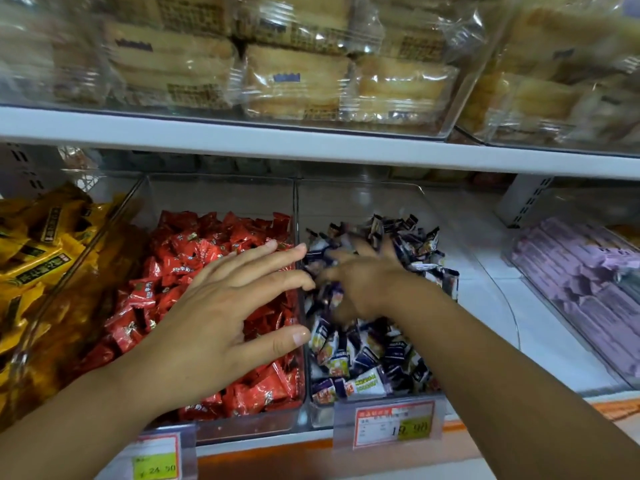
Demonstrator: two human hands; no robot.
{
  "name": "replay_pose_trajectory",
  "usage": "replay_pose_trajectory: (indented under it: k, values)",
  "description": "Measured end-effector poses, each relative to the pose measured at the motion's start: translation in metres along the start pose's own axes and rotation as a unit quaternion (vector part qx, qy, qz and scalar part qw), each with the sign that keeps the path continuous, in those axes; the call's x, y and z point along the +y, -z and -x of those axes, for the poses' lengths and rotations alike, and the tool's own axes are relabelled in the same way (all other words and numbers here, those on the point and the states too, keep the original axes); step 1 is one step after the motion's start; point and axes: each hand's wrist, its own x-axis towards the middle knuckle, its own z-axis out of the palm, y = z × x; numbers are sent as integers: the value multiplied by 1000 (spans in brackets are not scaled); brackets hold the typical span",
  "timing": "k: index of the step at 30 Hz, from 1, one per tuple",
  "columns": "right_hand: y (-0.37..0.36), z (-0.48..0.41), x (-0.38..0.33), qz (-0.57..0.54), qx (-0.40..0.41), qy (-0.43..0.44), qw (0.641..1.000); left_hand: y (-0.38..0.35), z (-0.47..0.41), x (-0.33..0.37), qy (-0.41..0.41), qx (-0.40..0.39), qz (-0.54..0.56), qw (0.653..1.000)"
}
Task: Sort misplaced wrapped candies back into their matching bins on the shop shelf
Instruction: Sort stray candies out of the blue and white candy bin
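Observation:
Two clear bins stand side by side on the middle shelf. The left bin point(242, 429) holds red wrapped candies point(166, 271). The right bin point(360, 199) holds dark blue and white wrapped candies point(363, 355). My left hand point(221, 306) hovers over the red candies with fingers spread and straight, its fingertips reaching the divider between the bins. My right hand point(360, 282) is blurred and reaches down into the blue and white candies. Its fingers are spread among the wrappers; whether it holds one is not visible.
A bin of yellow wrapped snacks point(38, 247) stands at the left and a bin of purple packets point(581, 282) at the right. Clear boxes of packaged pastries point(294, 81) fill the shelf above. Price tags point(391, 427) hang on the front edge.

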Motion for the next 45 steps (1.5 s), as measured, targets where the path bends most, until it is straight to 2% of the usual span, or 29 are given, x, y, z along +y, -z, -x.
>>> replay_pose_trajectory:
  k: [3, 10, 12, 14, 16, 18, 19, 21, 25, 29, 31, 33, 35, 36, 38, 41, 45]
  values:
    - [1, -14, 22, -25, 99, -41, 994, -1, 0, 1, -3, 0, 2, 1000]
    - [10, -12, 40, -85, 177, -40, 980, -1, 1, 1, -2, -1, -1, 1000]
    - [16, -1, 36, -123, 164, -27, 978, -1, 1, 1, -3, -3, -1, 1000]
    - [26, 18, 27, -158, 105, -4, 982, 0, 0, 0, -1, -6, 1, 1000]
    - [30, 39, 14, -121, 5, 29, 992, 0, 0, 0, -4, -9, -3, 1000]
    - [19, 46, -1, -39, -98, 42, 994, 0, 0, -1, -4, -10, -3, 1000]
    - [12, 41, -7, -9, -120, 40, 992, 0, 0, -2, -3, -8, -1, 1000]
    - [0, 25, -8, 11, -77, 23, 997, 0, -1, -2, -1, -6, 2, 1000]
    - [0, 8, 10, -2, 78, -19, 997, -1, -2, 1, 1, -10, 5, 1000]
    - [12, 30, 14, -83, 137, 3, 987, 0, 1, 1, 2, -13, 5, 1000]
    - [17, 51, 15, -92, 113, 27, 989, 0, 1, 1, 0, -14, 4, 1000]
    - [14, 67, 9, -78, 15, 45, 996, 1, 0, 1, -1, -13, 6, 1000]
    - [-2, 60, -3, -9, -60, 49, 997, 0, 0, 0, -2, -12, 5, 1000]
    - [-10, 50, -8, 21, -58, 48, 997, 0, 0, 0, 0, -15, 5, 1000]
    - [-18, 31, -10, 42, 6, 50, 998, 0, 0, 0, 2, -13, 5, 1000]
    - [-12, 25, 8, -29, 85, 55, 994, 0, -1, 2, 6, -18, -2, 1000]
    - [23, 65, 31, -262, 92, 37, 960, 1, 1, 4, 14, -21, -4, 1000]
